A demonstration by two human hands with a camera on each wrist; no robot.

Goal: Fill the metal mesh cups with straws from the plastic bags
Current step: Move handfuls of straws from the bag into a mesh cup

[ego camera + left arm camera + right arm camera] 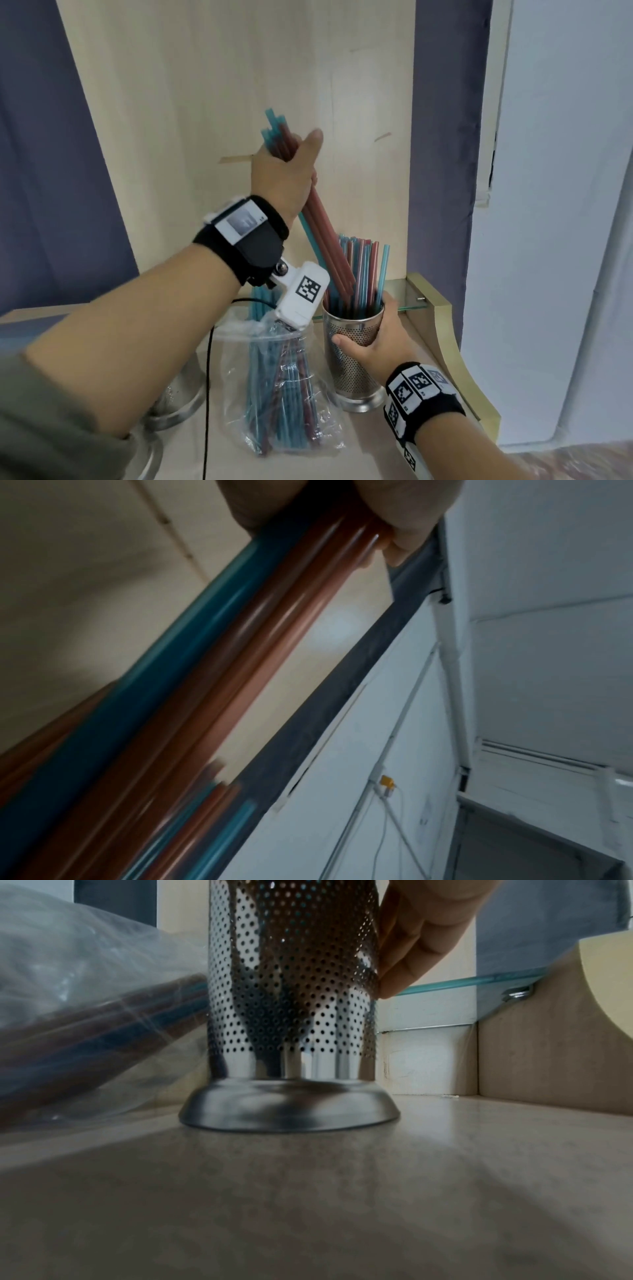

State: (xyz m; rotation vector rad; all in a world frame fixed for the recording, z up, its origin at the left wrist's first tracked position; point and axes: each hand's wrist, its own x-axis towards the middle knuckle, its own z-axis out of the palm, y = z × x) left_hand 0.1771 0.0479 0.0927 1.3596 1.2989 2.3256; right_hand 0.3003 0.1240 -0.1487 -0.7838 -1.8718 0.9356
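My left hand grips a bundle of teal and brown-red straws, raised and tilted, their lower ends above the mesh cup. The same straws fill the left wrist view under my fingers. My right hand is wrapped round the perforated metal mesh cup, which stands upright on the shelf and holds several straws. In the right wrist view the cup is dead ahead with my fingers on its right side. A clear plastic bag with more straws lies left of the cup.
A second metal cup stands at the left, mostly hidden under my left forearm. A black cable hangs beside it. A wooden back panel, a glass shelf and a curved wooden side piece bound the space.
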